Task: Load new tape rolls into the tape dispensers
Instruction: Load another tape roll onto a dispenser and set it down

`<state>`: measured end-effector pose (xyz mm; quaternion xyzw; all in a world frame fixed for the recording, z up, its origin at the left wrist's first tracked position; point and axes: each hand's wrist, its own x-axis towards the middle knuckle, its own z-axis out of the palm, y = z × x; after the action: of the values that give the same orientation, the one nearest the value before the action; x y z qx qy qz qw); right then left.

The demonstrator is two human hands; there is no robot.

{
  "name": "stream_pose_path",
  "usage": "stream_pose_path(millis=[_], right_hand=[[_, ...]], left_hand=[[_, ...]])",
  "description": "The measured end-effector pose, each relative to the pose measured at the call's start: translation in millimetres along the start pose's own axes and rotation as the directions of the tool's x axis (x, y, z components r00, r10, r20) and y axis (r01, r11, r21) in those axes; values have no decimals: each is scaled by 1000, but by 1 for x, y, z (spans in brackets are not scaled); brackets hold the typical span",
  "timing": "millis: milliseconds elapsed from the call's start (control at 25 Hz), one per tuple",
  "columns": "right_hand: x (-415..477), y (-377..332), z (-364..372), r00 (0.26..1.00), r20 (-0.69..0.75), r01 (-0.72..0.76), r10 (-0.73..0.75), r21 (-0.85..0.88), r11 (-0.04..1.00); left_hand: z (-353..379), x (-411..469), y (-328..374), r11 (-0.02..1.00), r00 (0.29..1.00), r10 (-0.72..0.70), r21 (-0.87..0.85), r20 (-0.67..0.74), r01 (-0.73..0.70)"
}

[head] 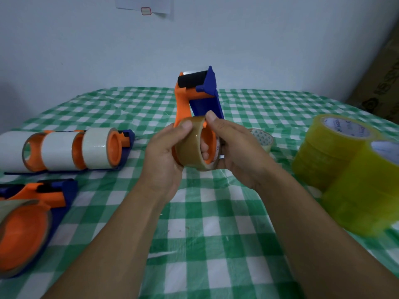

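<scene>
Tape roll point(190, 145), brown, sits on an upright blue-orange tape dispenser point(205, 102); left hand point(164, 156) grasps it at nine o'clock, right hand point(239, 152) at three.

On the surface point(216, 212), a row of loaded dispensers point(64, 149) lies left, another dispenser point(32, 223) lower left, stacked tape rolls point(345, 169) right; an upright dispenser point(200, 98) fills centre.

We see a glossy brown tape roll point(190, 145), a matt orange-and-blue plastic dispenser point(200, 98), and a crinkly, shiny checked tablecloth point(207, 212).
</scene>
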<state>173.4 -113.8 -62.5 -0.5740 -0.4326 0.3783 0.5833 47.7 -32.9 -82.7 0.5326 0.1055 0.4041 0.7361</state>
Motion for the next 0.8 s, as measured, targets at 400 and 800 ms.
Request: stream_pose_path(millis=[400,800], right_hand=[[-2,-2,-3,998,-35,55,-53,52,997],[0,3,-5,988,-113,109,-103,50,993]], left_hand=[[-5,-1,-5,998,992,-53,-30,110,57],[-6,-2,-2,997,989,-56,-41,133,62]])
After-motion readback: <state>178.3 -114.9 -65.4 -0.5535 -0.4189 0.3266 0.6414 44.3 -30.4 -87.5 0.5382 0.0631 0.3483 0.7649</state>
